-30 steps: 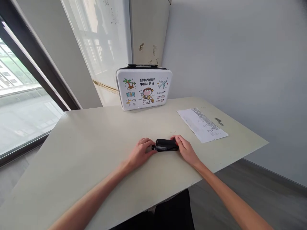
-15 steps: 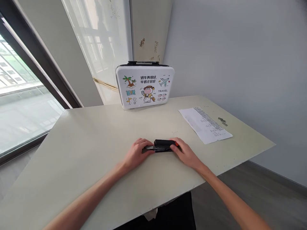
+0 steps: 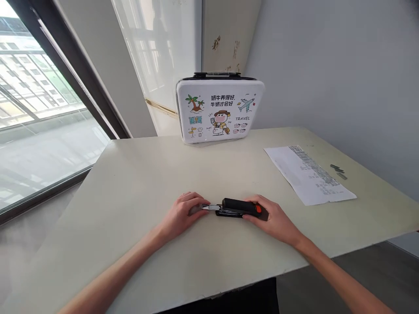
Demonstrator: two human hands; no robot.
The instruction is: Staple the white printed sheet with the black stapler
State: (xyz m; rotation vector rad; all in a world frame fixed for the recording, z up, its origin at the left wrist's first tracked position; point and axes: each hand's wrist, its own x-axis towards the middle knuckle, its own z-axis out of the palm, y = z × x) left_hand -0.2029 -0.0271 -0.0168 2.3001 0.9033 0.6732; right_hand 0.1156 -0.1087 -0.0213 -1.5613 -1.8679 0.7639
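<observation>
A black stapler (image 3: 238, 205) with an orange-red patch near its right end lies low over the table in front of me. My right hand (image 3: 270, 219) is closed round that right end, thumb on the near side and fingers over the far side. From the stapler's left end sticks out a silvery metal staple tray (image 3: 213, 207). My left hand (image 3: 186, 212) pinches the tray's outer end between thumb and fingers. The fingers cover that end, and whether staples lie inside cannot be made out.
A printed sheet of paper (image 3: 306, 176) lies flat to the right. Several small grey staple strips (image 3: 338, 170) sit beyond it. Upright at the back stands a white case (image 3: 220, 111) with cartoon prints. The pale table (image 3: 137, 174) has its near edge close to my body.
My hands are farther apart, and more of the metal tray shows out of the stapler's left end. The view has shifted, so the case and paper appear farther right.
</observation>
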